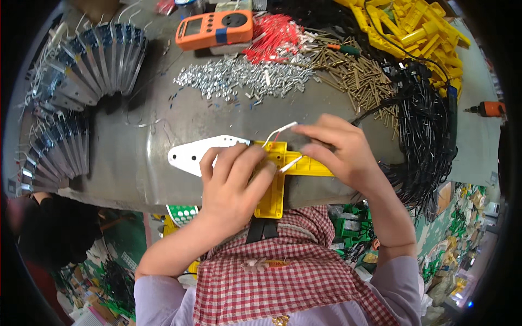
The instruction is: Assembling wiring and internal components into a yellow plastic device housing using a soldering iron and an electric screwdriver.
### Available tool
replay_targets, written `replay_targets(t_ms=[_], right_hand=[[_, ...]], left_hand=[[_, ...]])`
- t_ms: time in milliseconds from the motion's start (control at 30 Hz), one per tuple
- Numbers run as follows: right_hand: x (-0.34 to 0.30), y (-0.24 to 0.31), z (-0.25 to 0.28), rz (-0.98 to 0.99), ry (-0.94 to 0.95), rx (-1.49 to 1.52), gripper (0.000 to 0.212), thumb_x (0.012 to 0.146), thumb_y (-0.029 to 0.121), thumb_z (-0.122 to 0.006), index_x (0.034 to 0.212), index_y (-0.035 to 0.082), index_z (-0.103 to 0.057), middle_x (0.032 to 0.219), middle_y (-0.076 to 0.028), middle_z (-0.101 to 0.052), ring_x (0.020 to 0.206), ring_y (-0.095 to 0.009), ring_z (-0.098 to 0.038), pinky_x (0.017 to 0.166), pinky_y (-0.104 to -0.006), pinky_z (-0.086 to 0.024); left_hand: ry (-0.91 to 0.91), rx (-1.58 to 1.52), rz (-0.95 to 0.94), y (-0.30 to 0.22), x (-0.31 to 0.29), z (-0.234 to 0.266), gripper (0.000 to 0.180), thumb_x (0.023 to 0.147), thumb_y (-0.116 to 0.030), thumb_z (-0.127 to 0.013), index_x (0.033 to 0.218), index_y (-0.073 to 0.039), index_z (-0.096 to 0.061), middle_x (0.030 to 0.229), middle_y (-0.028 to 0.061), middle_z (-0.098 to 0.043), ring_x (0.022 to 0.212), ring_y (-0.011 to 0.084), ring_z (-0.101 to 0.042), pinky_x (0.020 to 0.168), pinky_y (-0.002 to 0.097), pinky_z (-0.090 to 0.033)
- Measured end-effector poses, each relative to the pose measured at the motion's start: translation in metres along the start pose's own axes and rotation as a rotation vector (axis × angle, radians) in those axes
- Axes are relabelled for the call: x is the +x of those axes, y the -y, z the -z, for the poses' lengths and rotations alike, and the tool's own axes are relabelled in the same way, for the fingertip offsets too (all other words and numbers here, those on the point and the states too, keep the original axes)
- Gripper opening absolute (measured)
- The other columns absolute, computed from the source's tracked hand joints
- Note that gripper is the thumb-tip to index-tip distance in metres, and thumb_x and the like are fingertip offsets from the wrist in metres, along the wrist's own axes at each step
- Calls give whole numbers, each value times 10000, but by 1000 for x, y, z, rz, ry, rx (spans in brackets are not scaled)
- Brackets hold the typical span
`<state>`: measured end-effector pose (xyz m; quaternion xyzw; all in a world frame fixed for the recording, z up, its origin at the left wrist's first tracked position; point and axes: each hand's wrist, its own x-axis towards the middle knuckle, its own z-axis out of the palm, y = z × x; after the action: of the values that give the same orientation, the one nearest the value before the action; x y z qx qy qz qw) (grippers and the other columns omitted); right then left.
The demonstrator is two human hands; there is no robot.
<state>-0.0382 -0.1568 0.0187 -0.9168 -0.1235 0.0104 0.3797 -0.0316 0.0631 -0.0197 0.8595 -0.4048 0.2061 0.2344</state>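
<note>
In front of me a yellow plastic housing (269, 204) with a handle-like arm lies open side up at the table's near edge. A white pointed plate (191, 155) with round holes adjoins its left side. My left hand (234, 176) is closed over the place where plate and housing meet, its curled fingers hiding that joint. A thin white wire (276, 131) rises in a bend from the housing, a bit of red beside it. My right hand (340, 149) has its index finger at the wire's tip. Its thumb touches a second white lead (291, 164) lying over the housing.
Loose silver fasteners (234, 76), red-and-white pieces (274, 35), brass-coloured rods (356, 76) and an orange meter (215, 30) lie at the back. Black cables (424, 130) and yellow housings (413, 32) pile up right, near an orange-handled tool (491, 109). Fanned clear-and-blue panels (103, 60) stand left.
</note>
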Motion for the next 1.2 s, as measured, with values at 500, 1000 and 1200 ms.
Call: replay_targets(t_ms=[500,1000,1200], right_hand=[[82,-165,83,-16,-335,-857,338,783,114,-634,1119,115,-593,1069,-109,-599,973,-310,-569,836,-373,-461],[31,-32,34,104,-469,532,197,900,115,-582,1077,34,-551,861,-6,-479,845,-107,-537,797,-223,-473],[6,-11,14,211,-104,880,504,947,433,-306,664,40,-448,649,-51,-410,614,-157,-371,599,-271,-306]], left_hand=[[81,-123,2,-4,13,-6,147,684,-71,-652,826,-109,-646,844,-1,-615,844,182,-583,949,444,-297],[238,-38,-92,-4,27,-17,427,679,-77,-626,1089,-45,-512,894,28,-572,878,196,-546,846,416,-350],[472,-4,-164,-8,19,5,363,757,-129,-562,1103,-21,-529,1081,100,-591,1019,222,-552,943,463,-359]])
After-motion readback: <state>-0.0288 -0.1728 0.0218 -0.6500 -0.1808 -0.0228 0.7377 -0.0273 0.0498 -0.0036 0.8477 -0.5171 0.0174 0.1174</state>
